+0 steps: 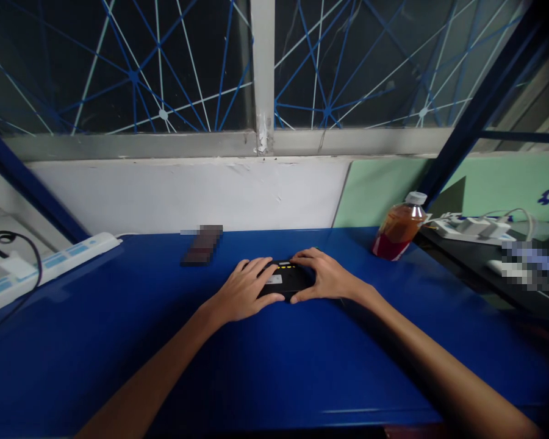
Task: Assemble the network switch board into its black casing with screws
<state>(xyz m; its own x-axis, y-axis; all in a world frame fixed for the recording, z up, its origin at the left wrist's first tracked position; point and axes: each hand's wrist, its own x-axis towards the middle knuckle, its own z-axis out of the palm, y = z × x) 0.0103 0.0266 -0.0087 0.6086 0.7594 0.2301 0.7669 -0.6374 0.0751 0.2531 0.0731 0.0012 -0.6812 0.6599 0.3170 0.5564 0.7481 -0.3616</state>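
Note:
A small black box-like device (294,281) lies on the blue table (265,366) in front of me. It has a white label and a row of yellow marks along its far side. My left hand (249,286) grips its left end, fingers over the top and thumb along the near edge. From the other side, my right hand (324,275) wraps its right end, with thumb at the near edge and fingers at the far one. Both ends of the device are hidden under my hands, and its exact kind cannot be made out.
Beyond my left hand lies a dark, blurred-out flat object (204,245). A white power strip (50,268) with a black cable runs along the left. At the back right stands a bottle of reddish-brown drink (400,227). Farther right, another power strip (471,228) holds white plugs.

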